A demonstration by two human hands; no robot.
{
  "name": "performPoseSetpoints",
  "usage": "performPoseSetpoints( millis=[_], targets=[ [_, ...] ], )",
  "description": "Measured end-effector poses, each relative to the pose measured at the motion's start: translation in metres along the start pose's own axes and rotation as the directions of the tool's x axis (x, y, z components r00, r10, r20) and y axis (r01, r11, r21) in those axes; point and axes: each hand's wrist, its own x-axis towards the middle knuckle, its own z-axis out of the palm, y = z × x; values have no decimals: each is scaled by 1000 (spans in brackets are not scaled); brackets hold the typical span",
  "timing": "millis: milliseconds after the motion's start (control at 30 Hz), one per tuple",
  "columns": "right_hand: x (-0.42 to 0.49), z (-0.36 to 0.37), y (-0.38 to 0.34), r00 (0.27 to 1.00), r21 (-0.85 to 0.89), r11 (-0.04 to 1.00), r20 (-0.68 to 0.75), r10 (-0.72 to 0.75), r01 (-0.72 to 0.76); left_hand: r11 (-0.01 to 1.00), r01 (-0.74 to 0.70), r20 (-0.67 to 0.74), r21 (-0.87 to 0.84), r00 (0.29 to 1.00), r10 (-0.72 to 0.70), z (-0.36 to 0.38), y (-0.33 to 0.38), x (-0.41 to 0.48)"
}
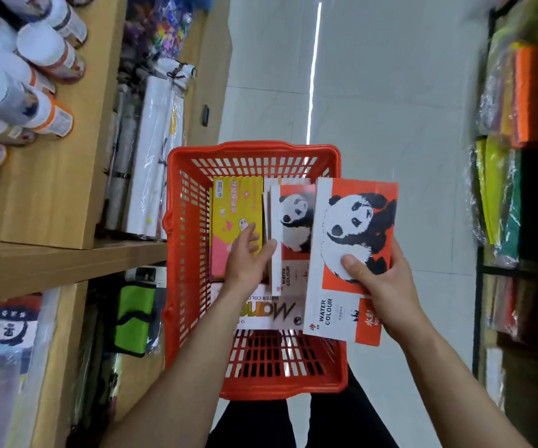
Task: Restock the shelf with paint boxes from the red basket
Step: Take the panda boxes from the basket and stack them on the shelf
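My right hand (381, 286) grips one panda watercolour box (355, 253), thumb pressed flat on its front and the other fingers wrapped behind, holding it above the right rim of the red basket (190, 240). The box is orange and white, printed "WATER COLOUR", and it is lifted clear of the others.

My left hand (245, 257) reaches down into the basket with fingers loosely spread, closed on nothing. Its fingertips lie over the lower end of the yellow and pink paint box (235, 215) and touch the edge of a second panda box (293, 227), which stands on its side in the middle of the basket.

Counting what I can see: two panda boxes with faces showing, one in my hand and one in the basket. Behind the one in the basket are thin white edges that may be one or two more boxes, but I cannot tell from here. There is one yellow and pink box, lying against the basket's left wall, and one white box marked "Momo" (271, 312) flat on the bottom beneath my left wrist. That makes at least four paint boxes in all.

The wooden shelf (60, 257) runs along my left, just beside the basket. Its upper level holds white-capped bottles (38, 50), several of them, and wrapped white rolls (151, 150).
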Motion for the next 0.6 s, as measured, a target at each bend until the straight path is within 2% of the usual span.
performPoseSetpoints(
  millis=[133,200,300,467,600],
  targets=[
    [-1,-34,13,992,73,995,-100,78,-71,956,-34,12,292,999,32,25,-12,18],
    [-2,-40,23,984,119,986,-118,132,-118,936,-65,-16,345,997,75,35,-15,18],
    [-4,-43,32,978,159,974,-106,179,-161,923,-24,0,385,1000,26,43,-18,18],
    [-3,-49,38,972,217,955,-77,223,-202,983,-33,22,180,999,30,41,-27,9],
    [-1,-51,38,976,214,956,-41,214,-201,997,29,44,74,999,-32,41,-26,9]
  ],
)
